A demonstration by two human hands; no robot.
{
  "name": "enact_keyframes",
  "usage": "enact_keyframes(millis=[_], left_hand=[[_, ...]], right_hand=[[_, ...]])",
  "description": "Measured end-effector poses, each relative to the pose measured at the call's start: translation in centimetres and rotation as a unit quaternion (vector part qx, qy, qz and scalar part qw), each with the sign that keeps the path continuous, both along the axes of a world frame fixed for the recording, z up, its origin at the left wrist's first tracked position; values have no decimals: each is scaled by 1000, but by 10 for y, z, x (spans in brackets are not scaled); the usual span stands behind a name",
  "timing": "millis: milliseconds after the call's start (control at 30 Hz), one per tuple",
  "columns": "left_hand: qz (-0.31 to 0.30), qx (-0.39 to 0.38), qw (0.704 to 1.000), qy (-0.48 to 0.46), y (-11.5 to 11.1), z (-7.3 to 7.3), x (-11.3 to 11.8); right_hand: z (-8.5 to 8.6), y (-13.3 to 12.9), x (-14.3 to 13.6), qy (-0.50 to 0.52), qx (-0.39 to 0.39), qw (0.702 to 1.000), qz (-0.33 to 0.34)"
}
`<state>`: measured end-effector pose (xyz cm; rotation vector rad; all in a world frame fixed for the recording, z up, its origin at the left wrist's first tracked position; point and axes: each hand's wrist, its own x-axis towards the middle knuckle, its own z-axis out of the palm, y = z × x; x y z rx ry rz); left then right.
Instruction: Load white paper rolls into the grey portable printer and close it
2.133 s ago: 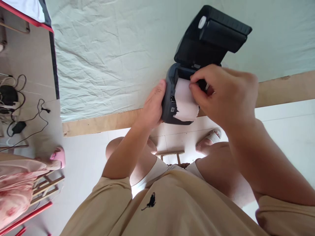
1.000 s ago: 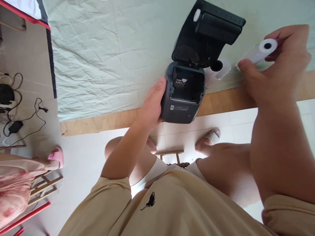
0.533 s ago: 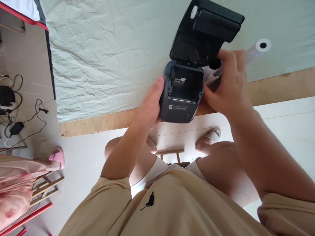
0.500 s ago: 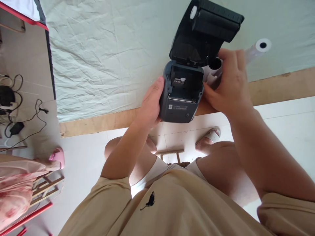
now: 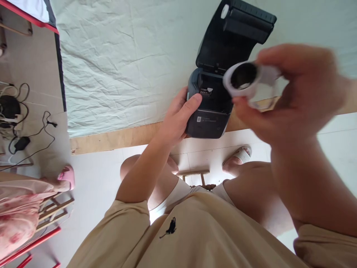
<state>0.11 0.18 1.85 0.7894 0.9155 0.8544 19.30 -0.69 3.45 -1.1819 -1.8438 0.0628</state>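
A dark grey portable label printer [image 5: 206, 124] is tilted up over the table's front edge, its black lid [image 5: 213, 46] swung wide open. My left hand [image 5: 177, 115] grips the printer's left side, with the thumb over the rim of the paper bay. Inside the bay a small white label shows. Slightly blurred, my right hand [image 5: 304, 93] pinches a white paper roll [image 5: 252, 92] between thumb and fingers, beside and above the bay's right edge. The roll's wide dark core faces me, and a loose strip of paper curls off it.
A pale green cloth [image 5: 125, 67] covers the table, leaving a bare wooden edge [image 5: 117, 140]. Cables and a black adapter [image 5: 22, 143] lie on the floor at left. Another person's leg with a pink slipper [image 5: 67, 176] is near a wooden stool [image 5: 55, 210].
My right hand has lifted the paper roll up and toward me, beside the bay. The left thumb has moved onto the bay rim. The second roll on the table is now hidden.
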Motion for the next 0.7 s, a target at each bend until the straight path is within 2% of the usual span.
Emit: enact_keyframes(millis=[133,300,400,567,633,700], left_hand=[[3,-17,1000,12,1,8,-1],[0,-9,1000,11,0,3,0],[12,5,1000,-3,-1,-3,0],[14,39,999,-3,5,-9,-2],[9,54,998,14,8,-11,-4],[6,62,998,29,9,-12,-5]], right_hand=[[-7,0,-22,-81,-61,994,-44],[-12,4,-20,-60,-63,996,-25],[-12,0,-19,-49,-43,998,13],[-23,-5,-19,-55,23,992,108],[-27,-3,-17,-26,29,989,143],[-28,0,-15,29,51,989,139]])
